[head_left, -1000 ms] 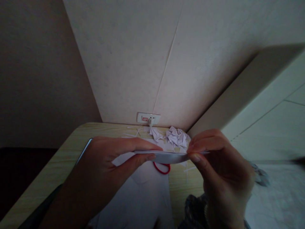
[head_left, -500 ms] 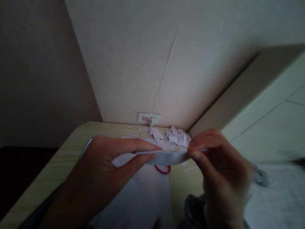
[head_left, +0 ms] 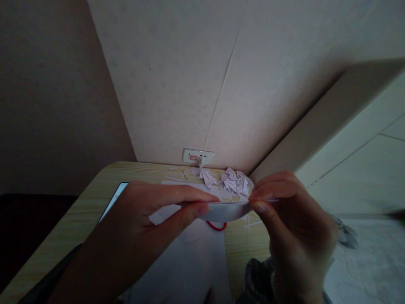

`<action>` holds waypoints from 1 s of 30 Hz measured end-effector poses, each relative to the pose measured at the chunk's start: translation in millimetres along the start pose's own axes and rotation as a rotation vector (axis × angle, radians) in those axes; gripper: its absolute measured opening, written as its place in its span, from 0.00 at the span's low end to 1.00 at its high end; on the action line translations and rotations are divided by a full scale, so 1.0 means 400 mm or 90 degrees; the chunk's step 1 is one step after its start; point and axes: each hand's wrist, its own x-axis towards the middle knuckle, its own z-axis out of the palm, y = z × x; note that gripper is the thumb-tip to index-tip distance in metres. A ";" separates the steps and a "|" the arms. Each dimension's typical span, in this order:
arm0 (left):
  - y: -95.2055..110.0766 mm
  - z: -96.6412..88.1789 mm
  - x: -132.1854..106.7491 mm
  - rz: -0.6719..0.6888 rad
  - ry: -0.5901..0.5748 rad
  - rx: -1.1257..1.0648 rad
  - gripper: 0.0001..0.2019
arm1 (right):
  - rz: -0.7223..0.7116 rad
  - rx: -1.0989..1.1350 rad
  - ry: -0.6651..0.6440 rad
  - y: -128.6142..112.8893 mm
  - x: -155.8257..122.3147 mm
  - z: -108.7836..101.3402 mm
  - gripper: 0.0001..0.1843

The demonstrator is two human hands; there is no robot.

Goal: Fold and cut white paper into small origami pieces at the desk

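Observation:
A folded white paper sheet [head_left: 226, 210] is held edge-on above a light wooden table [head_left: 66, 230]. My left hand [head_left: 148, 223] pinches its left end between thumb and fingers. My right hand [head_left: 291, 219] pinches its right end, fingers pressed together. Both hands are closed on the paper. Under the hands lies a larger white sheet [head_left: 190, 261], flat on the table.
A heap of small folded white paper pieces [head_left: 234, 182] and thin paper strips lies at the table's back, below a wall socket [head_left: 198, 156]. A red loop [head_left: 217, 226] peeks out under the held paper. A phone edge [head_left: 112, 200] shows left of my left hand. A pale floor lies to the right.
My left thumb has slid slightly right along the paper's fold, and more of the phone shows at the left. The right hand has hardly moved.

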 end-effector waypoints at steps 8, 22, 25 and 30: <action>-0.008 -0.006 0.003 0.010 -0.033 0.031 0.10 | -0.003 -0.014 -0.007 -0.001 0.000 -0.001 0.12; -0.011 -0.022 0.005 0.211 -0.002 0.241 0.12 | -0.019 -0.032 -0.018 0.006 0.005 -0.002 0.10; -0.017 -0.019 0.000 0.225 0.020 0.271 0.15 | -0.003 -0.034 -0.029 0.007 0.006 0.001 0.08; -0.015 -0.010 -0.005 0.198 0.054 0.290 0.12 | 0.015 -0.055 -0.036 0.008 0.004 0.005 0.08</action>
